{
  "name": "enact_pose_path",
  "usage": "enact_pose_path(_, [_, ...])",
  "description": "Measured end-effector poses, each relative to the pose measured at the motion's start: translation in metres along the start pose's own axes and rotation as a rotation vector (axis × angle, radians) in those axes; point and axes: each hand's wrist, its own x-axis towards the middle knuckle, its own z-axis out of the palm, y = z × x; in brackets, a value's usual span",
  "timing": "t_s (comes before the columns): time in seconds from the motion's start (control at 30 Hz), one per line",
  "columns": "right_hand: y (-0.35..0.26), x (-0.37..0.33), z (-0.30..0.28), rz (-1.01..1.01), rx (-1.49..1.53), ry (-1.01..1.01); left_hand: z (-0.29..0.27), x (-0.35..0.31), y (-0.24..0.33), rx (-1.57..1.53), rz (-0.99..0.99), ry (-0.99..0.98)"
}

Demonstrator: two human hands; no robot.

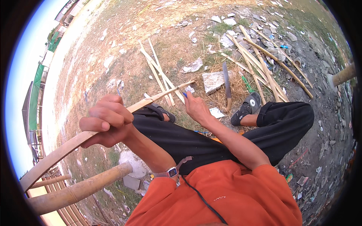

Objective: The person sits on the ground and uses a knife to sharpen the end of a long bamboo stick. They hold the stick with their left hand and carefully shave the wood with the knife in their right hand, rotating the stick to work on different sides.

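Note:
My left hand [107,120] is wrapped round a long, flat strip of split bamboo [62,155]. The strip slants from the lower left up to its narrow, frayed tip in front of me. My right hand [197,108] is closed just below that tip, with a small blue piece [185,95] showing at its fingers. Most of this blue object is hidden in the grip, so its kind is unclear. On the ground past my right hand, a machete [227,83] with a wooden handle leans on a pale, rough block [217,82].
Several bamboo strips [260,62] are piled ahead to the right, and crossed strips [155,67] lie ahead to the left. Thick bamboo poles flank me, one at the left [86,185] and one at the right [344,74]. Stone chips and litter are scattered over the dry ground.

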Motion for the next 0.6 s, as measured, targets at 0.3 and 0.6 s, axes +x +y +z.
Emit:
enact_pose_path(0.3, [0.005,0.01,0.006,0.044,-0.065,-0.049,-0.004,-0.007,0.01,0.08,-0.055,0.132])
enact_pose_path(0.6, [0.002,0.025,0.006,-0.007,-0.144,-0.062,-0.015,-0.012,0.013,0.096,-0.074,0.16])
